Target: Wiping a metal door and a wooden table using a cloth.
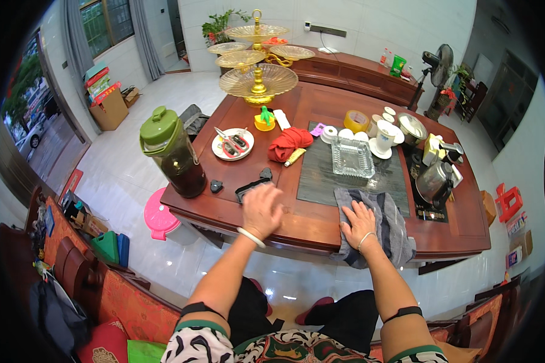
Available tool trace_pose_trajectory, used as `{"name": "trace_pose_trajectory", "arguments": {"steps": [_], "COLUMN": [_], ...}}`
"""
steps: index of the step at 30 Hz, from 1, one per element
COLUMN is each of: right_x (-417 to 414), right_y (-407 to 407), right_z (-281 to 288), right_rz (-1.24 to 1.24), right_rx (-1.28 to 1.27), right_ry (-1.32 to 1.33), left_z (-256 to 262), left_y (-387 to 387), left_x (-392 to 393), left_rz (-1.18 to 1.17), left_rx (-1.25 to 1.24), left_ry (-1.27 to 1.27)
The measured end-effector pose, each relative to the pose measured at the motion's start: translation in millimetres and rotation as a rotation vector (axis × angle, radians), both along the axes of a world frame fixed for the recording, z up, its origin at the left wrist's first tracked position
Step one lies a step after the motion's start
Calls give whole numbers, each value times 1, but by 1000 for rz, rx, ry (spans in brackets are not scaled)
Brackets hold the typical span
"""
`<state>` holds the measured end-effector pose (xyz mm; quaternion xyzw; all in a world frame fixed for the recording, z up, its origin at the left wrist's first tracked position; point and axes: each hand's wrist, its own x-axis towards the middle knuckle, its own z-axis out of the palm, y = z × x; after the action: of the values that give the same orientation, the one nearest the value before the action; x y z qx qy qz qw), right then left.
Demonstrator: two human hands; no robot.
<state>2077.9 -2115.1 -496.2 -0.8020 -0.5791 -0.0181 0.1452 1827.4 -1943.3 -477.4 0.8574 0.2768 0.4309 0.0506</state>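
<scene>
My left hand point(260, 212) is over the front edge of the wooden table point(315, 227), fingers spread and slightly blurred. Just beyond it lies a black, open-topped object point(250, 188), partly hidden by the fingers; whether they touch it, I cannot tell. Two small dark grey pieces point(216, 186) point(266, 173) lie on either side of that object. My right hand point(360, 224) rests flat on a grey striped towel point(390, 227), which hangs over the table's front edge. Behind the towel, a clear glass dish point(352, 158) stands on a dark inset panel point(315, 181).
A green-lidded jug point(172, 154) of dark liquid stands at the table's left corner. Nearby are a plate point(224, 154) with red-handled scissors point(236, 144), a bundled red cloth point(290, 141) and a tiered fruit stand point(259, 84). An electric kettle point(433, 181) stands right; a pink-lidded bin point(161, 213) is below.
</scene>
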Motion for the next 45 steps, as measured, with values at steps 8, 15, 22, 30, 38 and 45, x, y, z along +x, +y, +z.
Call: {"name": "trace_pose_trajectory", "arguments": {"steps": [8, 15, 22, 30, 38, 45], "right_x": [0, 2, -2, 10, 14, -47], "right_y": [2, 0, 4, 4, 20, 93], "right_z": [-1, 4, -1, -10, -13, -22], "right_rz": [8, 15, 25, -13, 4, 167], "right_rx": [28, 65, 81, 157, 344, 485], "right_ry": [5, 10, -1, 59, 174, 325], "left_z": [17, 27, 9, -7, -18, -21], "left_y": [52, 60, 75, -21, -33, -34], "left_x": [-38, -1, 39, 63, 67, 71], "left_rz": [338, 348, 391, -124, -31, -27], "left_rx": [-161, -9, -143, -259, -372, -379], "left_ry": [468, 290, 605, 199, 126, 127]}}
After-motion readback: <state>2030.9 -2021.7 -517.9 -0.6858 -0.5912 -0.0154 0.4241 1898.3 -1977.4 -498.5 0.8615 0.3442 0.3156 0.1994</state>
